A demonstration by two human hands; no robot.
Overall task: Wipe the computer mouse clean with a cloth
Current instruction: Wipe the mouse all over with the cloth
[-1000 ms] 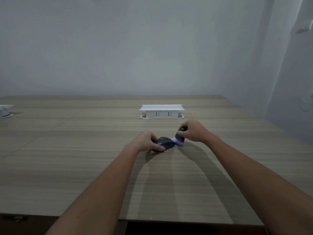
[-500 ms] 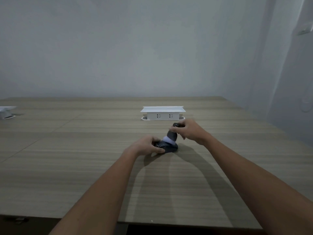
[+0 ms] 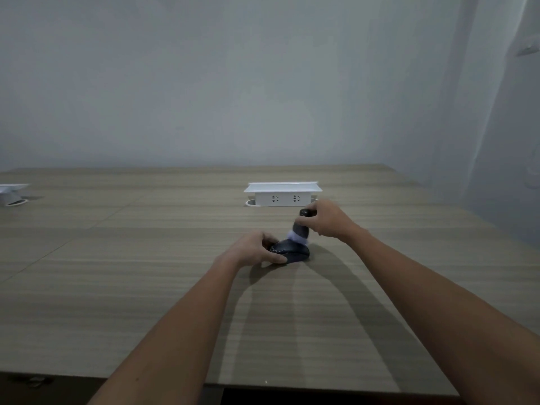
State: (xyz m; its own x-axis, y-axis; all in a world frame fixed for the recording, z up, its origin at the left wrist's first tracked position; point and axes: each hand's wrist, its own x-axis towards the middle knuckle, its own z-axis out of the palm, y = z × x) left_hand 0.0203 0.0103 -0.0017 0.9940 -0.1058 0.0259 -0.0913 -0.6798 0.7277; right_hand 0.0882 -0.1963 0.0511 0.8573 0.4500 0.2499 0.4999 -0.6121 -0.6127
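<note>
A dark computer mouse lies on the wooden table, near its middle. My left hand grips the mouse's left side and holds it down. My right hand holds a dark-handled cleaning tool upright. Its pale, cloth-like tip rests on the top of the mouse. No loose cloth shows.
A white pop-up socket box stands just behind my right hand. Another white socket box sits at the far left edge. The table's front edge runs along the bottom, and a wall rises behind.
My right hand has risen and shifted slightly left, tipping the tool from the mouse's right end up onto its top. My left hand stays on the mouse.
</note>
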